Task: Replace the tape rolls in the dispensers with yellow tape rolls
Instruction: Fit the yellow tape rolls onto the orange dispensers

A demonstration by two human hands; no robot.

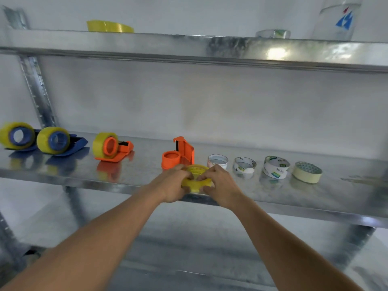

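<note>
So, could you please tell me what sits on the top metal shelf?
On the top metal shelf a flat yellow tape roll lies at the left; a clear tape roll and a clear plastic bottle stand at the right. The shelf's front lip hides their bases.

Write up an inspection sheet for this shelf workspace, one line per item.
Surface: middle metal shelf, shiny, holding everything below.
Job's things: two blue dispensers and one orange dispenser already carry yellow rolls; the empty orange dispenser stands open; a yellow tape roll is held in front of it.
Clutter: four removed rolls in a row at right.
Grippers: left hand and right hand both grip the yellow tape roll.
Cables: nothing seen.
Surroundings: upper shelf with a spare yellow roll, a clear roll and a clear container; white wall behind.
</note>
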